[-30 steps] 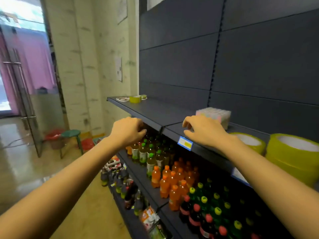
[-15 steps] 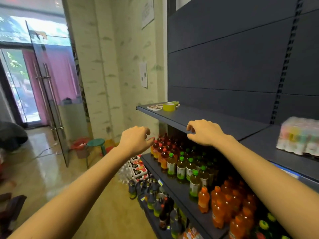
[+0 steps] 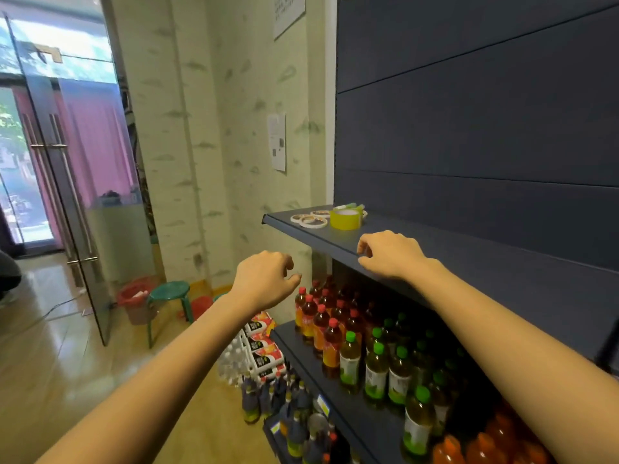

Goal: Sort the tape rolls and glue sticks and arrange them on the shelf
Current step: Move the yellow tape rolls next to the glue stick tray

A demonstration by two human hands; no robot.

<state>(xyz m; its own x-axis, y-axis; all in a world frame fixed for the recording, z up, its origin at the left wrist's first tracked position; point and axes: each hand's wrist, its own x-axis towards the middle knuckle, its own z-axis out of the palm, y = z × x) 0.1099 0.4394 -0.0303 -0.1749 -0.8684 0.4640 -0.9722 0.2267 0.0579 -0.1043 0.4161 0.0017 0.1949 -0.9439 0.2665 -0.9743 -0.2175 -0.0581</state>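
Note:
A wide yellow tape roll (image 3: 345, 218) stands at the far left end of the dark shelf (image 3: 469, 256). Beside it lie three thin flat tape rolls (image 3: 313, 221), and green glue sticks (image 3: 350, 206) lie just behind. My right hand (image 3: 388, 254) hovers over the shelf's front edge, a short way in front of the yellow roll, fingers loosely curled and holding nothing. My left hand (image 3: 264, 279) hangs in the air left of the shelf and lower, also loosely curled and holding nothing.
Below are shelves packed with drink bottles (image 3: 351, 339). On the floor to the left stand a green stool (image 3: 169, 293), a red bin (image 3: 134, 296) and stacked packs (image 3: 264, 349). A glass door (image 3: 73, 182) stands open at the left.
The view has swung left along the shelf. The tape rolls at its left end are now closer, and the big yellow rolls and the shrink-wrapped pack have gone out of view. Both hands stay unladen.

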